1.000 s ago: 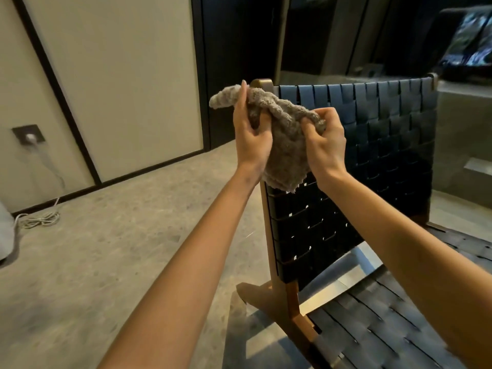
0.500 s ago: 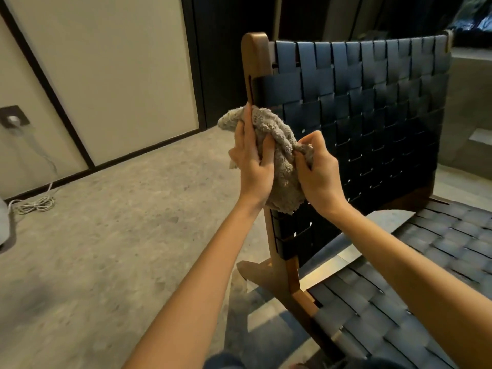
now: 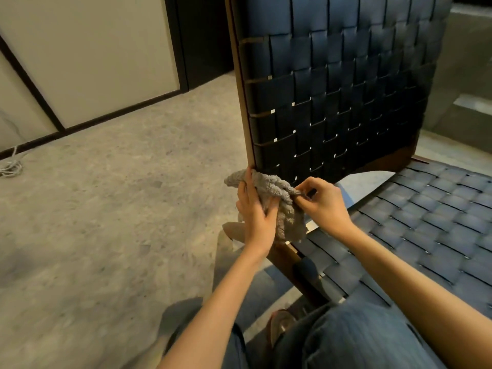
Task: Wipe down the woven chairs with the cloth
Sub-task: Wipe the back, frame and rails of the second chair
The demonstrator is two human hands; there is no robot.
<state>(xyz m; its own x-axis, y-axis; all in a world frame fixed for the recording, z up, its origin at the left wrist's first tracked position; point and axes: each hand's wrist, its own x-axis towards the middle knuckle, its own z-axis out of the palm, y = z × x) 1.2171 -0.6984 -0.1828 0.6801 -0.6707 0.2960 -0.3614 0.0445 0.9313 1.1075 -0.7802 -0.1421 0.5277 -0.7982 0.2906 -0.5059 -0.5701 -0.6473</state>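
Note:
A chair with a dark blue woven backrest (image 3: 340, 89) and a brown wooden frame (image 3: 243, 107) stands in front of me, its woven seat (image 3: 415, 225) reaching toward the lower right. A grey fluffy cloth (image 3: 286, 209) is wrapped around the bottom of the left frame post, where backrest meets seat. My left hand (image 3: 255, 211) grips the cloth from the outer side of the post. On the inner side, my right hand (image 3: 323, 202) pinches the cloth's other end with curled fingers.
Grey speckled floor (image 3: 111, 209) spreads to the left. A pale wall panel with dark trim (image 3: 87, 57) stands behind it, and a coiled white cable (image 3: 10, 166) lies at the far left. My knees in blue jeans (image 3: 354, 339) are at the bottom.
Both hands have slid the cloth down the left frame post from its top to its base. The camera has dropped and moved closer to the chair.

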